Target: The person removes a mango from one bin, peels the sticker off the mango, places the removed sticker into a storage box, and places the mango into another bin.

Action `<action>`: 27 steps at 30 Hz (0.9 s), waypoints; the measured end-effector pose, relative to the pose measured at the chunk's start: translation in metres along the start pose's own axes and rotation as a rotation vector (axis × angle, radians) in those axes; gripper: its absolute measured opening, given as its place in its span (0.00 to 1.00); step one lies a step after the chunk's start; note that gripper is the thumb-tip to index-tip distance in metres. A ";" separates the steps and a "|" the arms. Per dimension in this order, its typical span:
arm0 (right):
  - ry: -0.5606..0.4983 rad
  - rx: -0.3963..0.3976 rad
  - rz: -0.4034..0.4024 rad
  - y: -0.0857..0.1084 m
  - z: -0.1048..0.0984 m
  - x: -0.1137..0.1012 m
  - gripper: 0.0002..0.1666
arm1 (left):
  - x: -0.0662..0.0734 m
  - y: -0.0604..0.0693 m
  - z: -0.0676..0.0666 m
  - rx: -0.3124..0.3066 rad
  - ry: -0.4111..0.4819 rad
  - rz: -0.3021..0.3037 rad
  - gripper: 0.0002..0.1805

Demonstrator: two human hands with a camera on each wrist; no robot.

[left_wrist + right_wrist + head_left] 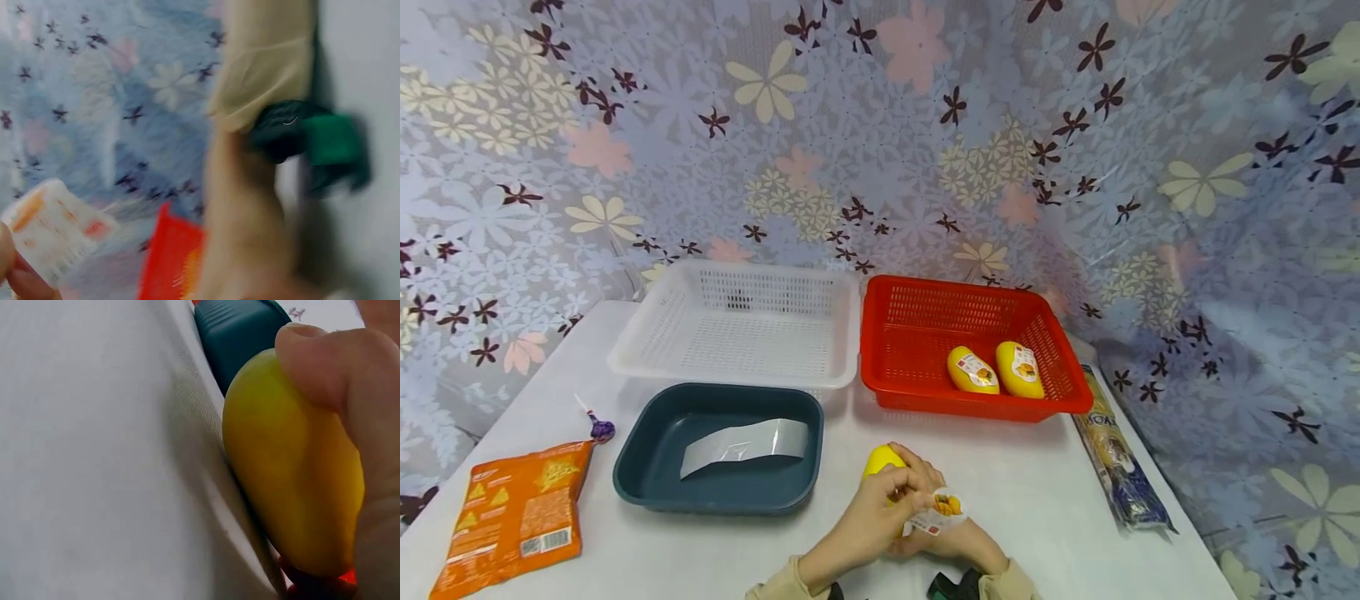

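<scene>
My right hand (936,543) grips a yellow mango (882,460) low over the table's front part. In the right wrist view the thumb presses along the smooth side of this mango (287,469). A white printed sticker (942,510) with an orange picture is pinched between thumb and finger of my left hand (872,517). The left wrist view shows the sticker (56,231) held up by its lower corner; whether any edge touches the fruit cannot be told. Both hands are close together and cover most of the mango.
Two labelled mangoes (996,371) lie in a red basket (917,403). Beside it stands a white basket (730,375). A dark teal tray (715,502) contains a white strip (745,443). An orange snack bag (516,517) and lollipop (601,428) lie left, a long packet (1120,458) right.
</scene>
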State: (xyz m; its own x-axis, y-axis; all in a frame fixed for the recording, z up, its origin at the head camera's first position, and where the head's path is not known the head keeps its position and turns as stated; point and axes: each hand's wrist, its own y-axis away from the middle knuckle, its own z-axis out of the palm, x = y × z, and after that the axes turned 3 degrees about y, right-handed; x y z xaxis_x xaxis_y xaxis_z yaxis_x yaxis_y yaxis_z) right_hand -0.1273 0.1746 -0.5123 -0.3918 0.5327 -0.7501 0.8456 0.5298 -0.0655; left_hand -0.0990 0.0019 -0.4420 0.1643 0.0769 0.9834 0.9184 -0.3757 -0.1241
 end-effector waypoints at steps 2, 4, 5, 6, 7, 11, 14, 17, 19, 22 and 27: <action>-0.009 -0.017 0.003 -0.005 0.000 0.000 0.69 | 0.010 -0.001 -0.010 0.038 0.037 0.004 0.12; 0.014 -0.029 0.038 -0.007 0.001 -0.001 0.70 | 0.016 0.000 -0.024 0.120 0.026 -0.006 0.11; 0.031 -0.028 0.053 -0.008 0.001 -0.002 0.72 | 0.019 0.001 -0.031 0.156 0.017 -0.016 0.10; 0.051 -0.024 0.072 -0.008 0.001 -0.002 0.73 | 0.020 0.002 -0.038 0.193 0.020 -0.018 0.10; 0.079 -0.015 0.078 -0.008 0.000 -0.003 0.74 | 0.022 0.003 -0.045 0.227 0.027 -0.021 0.09; 0.054 -0.032 0.109 -0.008 -0.005 -0.004 0.75 | 0.028 0.008 -0.073 0.363 0.060 -0.015 0.09; 0.015 -0.060 0.108 -0.008 -0.010 -0.006 0.73 | 0.032 0.013 -0.096 0.467 0.063 -0.041 0.10; 0.001 -0.056 0.092 -0.008 -0.016 -0.009 0.72 | 0.033 0.018 -0.121 0.553 0.065 -0.089 0.12; 0.010 -0.026 0.052 -0.009 -0.019 -0.012 0.73 | 0.033 0.023 -0.137 0.607 0.069 -0.122 0.14; 0.010 0.046 0.004 -0.012 -0.026 -0.022 0.70 | 0.032 0.027 -0.158 0.677 0.078 -0.163 0.17; -0.030 0.121 -0.044 -0.027 -0.041 -0.052 0.51 | 0.024 0.032 -0.185 0.739 0.075 -0.229 0.25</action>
State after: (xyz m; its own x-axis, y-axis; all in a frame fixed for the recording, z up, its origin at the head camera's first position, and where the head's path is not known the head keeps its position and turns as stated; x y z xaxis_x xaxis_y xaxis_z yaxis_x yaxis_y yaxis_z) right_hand -0.1441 0.1594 -0.4444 -0.4197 0.4897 -0.7642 0.8661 0.4679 -0.1759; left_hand -0.1323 -0.1796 -0.3983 -0.0588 0.0059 0.9983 0.9324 0.3576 0.0528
